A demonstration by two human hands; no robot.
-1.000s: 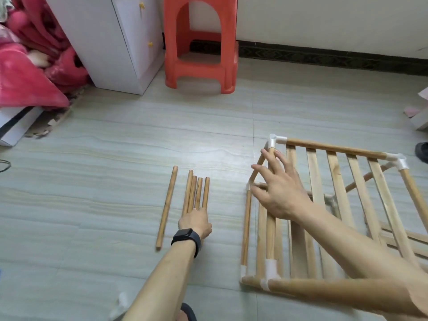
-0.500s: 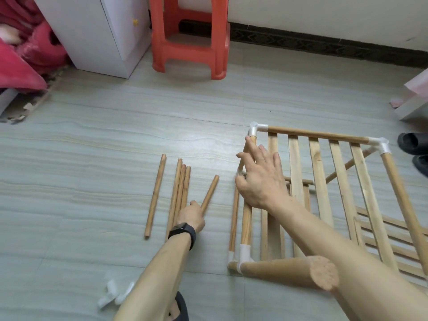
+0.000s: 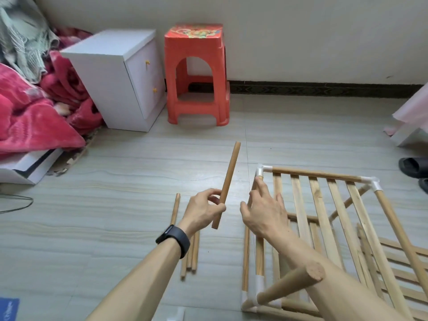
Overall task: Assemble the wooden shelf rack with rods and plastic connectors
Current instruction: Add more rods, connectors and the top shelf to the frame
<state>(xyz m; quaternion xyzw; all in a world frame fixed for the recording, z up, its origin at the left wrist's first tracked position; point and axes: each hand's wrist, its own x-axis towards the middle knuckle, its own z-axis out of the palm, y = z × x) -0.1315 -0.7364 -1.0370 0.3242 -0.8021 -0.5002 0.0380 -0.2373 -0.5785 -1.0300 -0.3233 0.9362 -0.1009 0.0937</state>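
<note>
The half-built wooden rack point(image 3: 324, 218) with slats and white corner connectors point(image 3: 262, 170) lies tilted on the floor at the right. My left hand point(image 3: 203, 210), with a black band on its wrist, holds a short wooden rod point(image 3: 228, 181) lifted off the floor, its far end pointing up and away. My right hand point(image 3: 264, 212) rests with spread fingers on the rack's left side rod. Several loose rods point(image 3: 192, 256) lie on the floor under my left forearm, one more rod point(image 3: 175, 208) beside them. A thick rod end point(image 3: 298, 281) sticks out toward me from the near corner.
A red plastic stool point(image 3: 196, 75) and a white cabinet point(image 3: 115, 77) stand by the far wall. Pink bedding point(image 3: 30, 117) is piled at the left. Black slippers point(image 3: 414, 167) lie at the right edge. Loose slats point(image 3: 403, 258) lie under the rack's right side.
My left hand has picked one rod out of the pile and raised it off the floor. My right hand has stayed on the rack. The view has tilted upward.
</note>
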